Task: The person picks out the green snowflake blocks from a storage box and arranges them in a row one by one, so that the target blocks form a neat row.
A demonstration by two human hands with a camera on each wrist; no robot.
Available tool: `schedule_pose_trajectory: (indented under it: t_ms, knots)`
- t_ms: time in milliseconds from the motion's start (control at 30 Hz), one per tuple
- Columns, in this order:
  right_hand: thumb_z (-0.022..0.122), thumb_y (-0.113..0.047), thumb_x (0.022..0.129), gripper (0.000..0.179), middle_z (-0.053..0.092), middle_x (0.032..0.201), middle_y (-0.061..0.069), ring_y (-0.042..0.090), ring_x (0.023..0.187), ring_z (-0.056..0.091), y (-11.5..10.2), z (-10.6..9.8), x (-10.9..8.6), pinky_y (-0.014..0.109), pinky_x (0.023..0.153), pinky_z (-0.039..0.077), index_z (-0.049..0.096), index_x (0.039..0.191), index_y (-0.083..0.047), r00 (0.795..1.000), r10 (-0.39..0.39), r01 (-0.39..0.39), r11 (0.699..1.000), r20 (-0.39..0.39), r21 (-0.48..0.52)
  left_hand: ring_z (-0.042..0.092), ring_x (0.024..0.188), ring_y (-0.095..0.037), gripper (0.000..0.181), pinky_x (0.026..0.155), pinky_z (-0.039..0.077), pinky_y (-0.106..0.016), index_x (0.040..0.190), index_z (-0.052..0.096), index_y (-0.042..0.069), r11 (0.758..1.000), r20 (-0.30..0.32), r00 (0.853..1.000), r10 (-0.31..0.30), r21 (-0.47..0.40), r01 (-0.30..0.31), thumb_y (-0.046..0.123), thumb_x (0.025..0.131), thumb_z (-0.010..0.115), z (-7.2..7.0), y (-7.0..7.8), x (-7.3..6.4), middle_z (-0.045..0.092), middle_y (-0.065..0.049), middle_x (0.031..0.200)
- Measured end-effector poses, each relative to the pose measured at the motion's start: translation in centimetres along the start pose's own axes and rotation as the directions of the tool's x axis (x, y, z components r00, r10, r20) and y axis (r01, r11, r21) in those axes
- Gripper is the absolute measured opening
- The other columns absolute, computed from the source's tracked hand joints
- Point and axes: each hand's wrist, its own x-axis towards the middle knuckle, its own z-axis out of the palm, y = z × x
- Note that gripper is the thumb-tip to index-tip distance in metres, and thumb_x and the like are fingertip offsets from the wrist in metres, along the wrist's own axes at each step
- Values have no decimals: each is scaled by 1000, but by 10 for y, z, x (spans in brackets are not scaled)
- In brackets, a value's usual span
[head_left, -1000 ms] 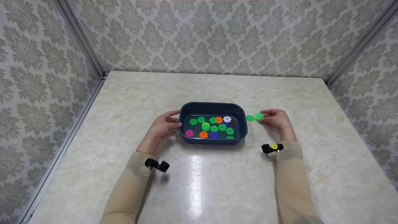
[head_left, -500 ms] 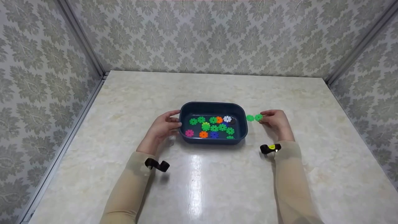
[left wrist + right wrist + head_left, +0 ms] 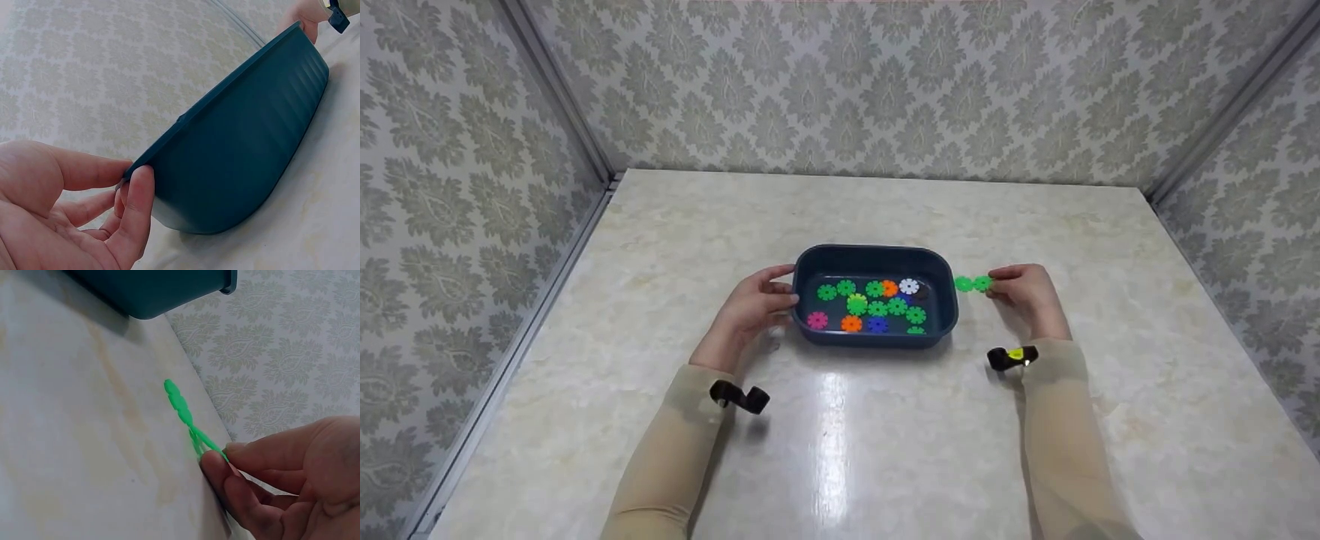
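A dark blue plastic basin (image 3: 874,340) stands mid-table with several snowflake discs inside, mostly green, plus orange, blue, white and pink ones. At its left end my left hand (image 3: 750,304) holds the rim; in the left wrist view the fingertips (image 3: 142,180) press against the rim and outer wall. Just off the basin's right end, my right hand (image 3: 1027,296) pinches linked green snowflake discs (image 3: 964,284) between thumb and fingers. The right wrist view shows these green discs (image 3: 179,402) set at an angle to one another, with the gripped end partly hidden by fingertips.
The pale marbled table (image 3: 660,225) carries the basin. Patterned walls (image 3: 870,90) enclose its back and sides. A black wrist camera (image 3: 739,397) sits at the left cuff, and another black camera (image 3: 1011,358) at the right cuff.
My right hand has shifted slightly left, and the green disc it pinches has turned and moved closer to the other green disc. The left hand and basin stay almost still.
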Motion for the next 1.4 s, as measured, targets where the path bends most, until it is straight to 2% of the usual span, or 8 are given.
schedule_pose_trajectory:
  t_ms: [367, 467, 700, 867, 1133, 1267, 1400]
  knots:
    - [60, -8, 102, 40, 58, 142, 18, 7, 86, 68, -1, -2, 0, 24, 89, 58, 59, 141, 0, 999, 45, -45, 999, -6, 16, 61, 82, -12, 63, 68, 57, -27, 154, 46, 14, 1000, -1, 1000, -2, 1, 2, -3, 96, 65, 0, 0, 1, 54, -4, 108]
    - [60, -10, 102, 41, 59, 140, 20, 4, 81, 69, -1, -4, 0, 21, 86, 57, 59, 141, 1, 1000, 19, -19, 1000, 2, -13, 60, 83, -12, 63, 68, 57, -26, 154, 46, 14, 1000, -5, 1000, -3, 8, 3, -2, 96, 66, 0, 0, 1, 54, -3, 108]
    - [60, -12, 102, 43, 58, 144, 23, 1, 78, 67, -3, -8, -2, 24, 89, 57, 58, 143, 1, 1000, -20, 20, 998, 6, -57, 61, 86, -12, 64, 68, 57, -25, 154, 46, 16, 1000, -15, 1000, -16, 21, 17, -1, 95, 67, -1, 0, 3, 55, -3, 110]
    - [61, -13, 102, 42, 62, 139, 24, -3, 76, 67, -5, -10, -3, 22, 84, 59, 60, 142, 0, 998, -68, 68, 993, -1, -99, 61, 86, -13, 63, 68, 57, -26, 153, 48, 16, 1000, -21, 1000, -19, 9, 19, -2, 95, 67, 0, 0, 3, 55, -4, 110]
    - [62, -16, 102, 43, 61, 141, 21, -7, 81, 66, -13, -13, -11, 17, 89, 55, 59, 143, -2, 990, -136, 138, 987, 24, -86, 61, 84, -12, 64, 66, 56, -25, 154, 46, 14, 1000, -14, 1000, -11, 7, 12, -3, 95, 67, 0, -1, 2, 56, -3, 108]
    - [62, -18, 103, 43, 59, 142, 20, -5, 86, 66, -19, -12, -16, 22, 97, 54, 59, 143, -3, 989, -144, 147, 986, 40, -75, 61, 85, -12, 64, 67, 57, -25, 153, 47, 15, 1000, -19, 1000, -13, 11, 13, -2, 95, 67, 0, -1, 2, 56, -4, 109]
    - [64, -18, 102, 44, 60, 138, 17, -4, 87, 67, -24, -12, -21, 18, 93, 55, 59, 143, -2, 982, -183, 185, 982, 54, -42, 61, 85, -12, 64, 68, 57, -26, 154, 46, 15, 1000, -12, 1000, -9, 11, 9, -2, 95, 67, 0, -1, 3, 55, -4, 109]
